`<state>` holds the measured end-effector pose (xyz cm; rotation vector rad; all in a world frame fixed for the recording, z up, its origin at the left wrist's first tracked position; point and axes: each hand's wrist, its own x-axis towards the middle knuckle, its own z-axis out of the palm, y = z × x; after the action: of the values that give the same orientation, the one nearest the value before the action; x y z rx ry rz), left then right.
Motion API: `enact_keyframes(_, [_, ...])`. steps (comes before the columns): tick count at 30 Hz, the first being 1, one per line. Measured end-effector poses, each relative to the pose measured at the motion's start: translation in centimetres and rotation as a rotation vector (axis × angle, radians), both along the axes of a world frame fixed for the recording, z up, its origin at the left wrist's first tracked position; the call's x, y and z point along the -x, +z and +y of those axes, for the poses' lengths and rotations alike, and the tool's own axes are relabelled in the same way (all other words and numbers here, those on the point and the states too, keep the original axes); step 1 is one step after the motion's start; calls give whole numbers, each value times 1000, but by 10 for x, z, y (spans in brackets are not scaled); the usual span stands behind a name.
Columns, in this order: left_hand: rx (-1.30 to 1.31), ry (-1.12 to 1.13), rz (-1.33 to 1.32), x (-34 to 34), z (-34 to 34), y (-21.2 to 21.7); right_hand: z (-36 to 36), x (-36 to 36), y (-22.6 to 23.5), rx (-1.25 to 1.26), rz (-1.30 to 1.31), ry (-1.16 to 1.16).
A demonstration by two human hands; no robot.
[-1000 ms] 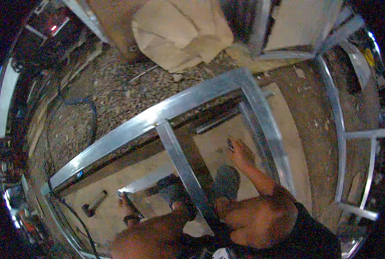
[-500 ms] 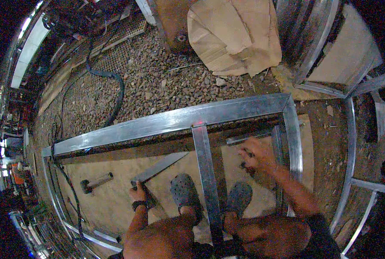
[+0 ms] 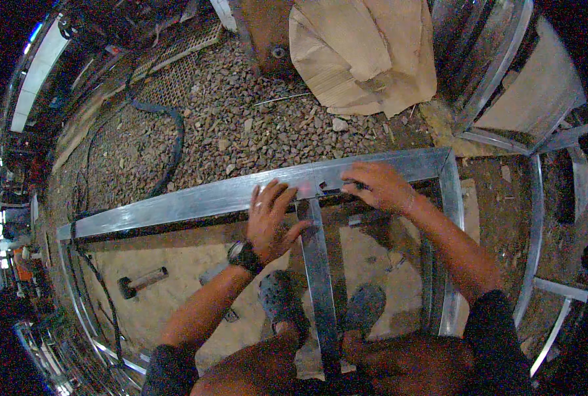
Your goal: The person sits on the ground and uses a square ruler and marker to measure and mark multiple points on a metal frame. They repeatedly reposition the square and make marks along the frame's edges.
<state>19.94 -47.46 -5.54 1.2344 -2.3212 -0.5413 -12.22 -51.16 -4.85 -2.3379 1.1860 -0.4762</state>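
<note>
Left hand first: I have it spread flat, fingers fanned toward twelve o'clock, palm pressed on the long metal rail just at nine o'clock of the joint where the upright cross member meets it. My wristwatch sits below at six o'clock of the palm, the forearm running down to seven o'clock. Farther off at eight o'clock a hammer lies on the board floor, untouched. I judge I am at the step of lining up and fixing this joint: one hand steadies the rail while the other works at the seam. My right hand is at three o'clock of the joint, knuckles up, fingers curled down and pinched on something small and dark against the rail; it may be a marker or a fastener, I cannot tell. That wrist is bent, the forearm coming in from five o'clock. The next move, I think, calls for keeping the rail pinned dead still and the cross member square under it. My shoes straddle that member at six o'clock, with gravel beyond the rail at twelve.
</note>
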Motion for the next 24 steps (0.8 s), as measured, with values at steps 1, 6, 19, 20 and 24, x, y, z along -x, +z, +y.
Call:
enact_keyframes(1, [-4,6,13,11,-11,0,4,-2,7,-9,-25,-65])
enact_keyframes(6, [-84,66,12,46,-40,-10,31,4,14,10,-29,-245])
enact_keyframes(19, [113,8,131,47,-37,-27,37,-31,9,214,159,-264])
enact_keyframes(20, [102,3,146,46,-38,-26,36,-32,9,208,151,-270])
enact_keyframes(24, [139,1,112,49,-35,-24,36,-31,10,214,121,-304])
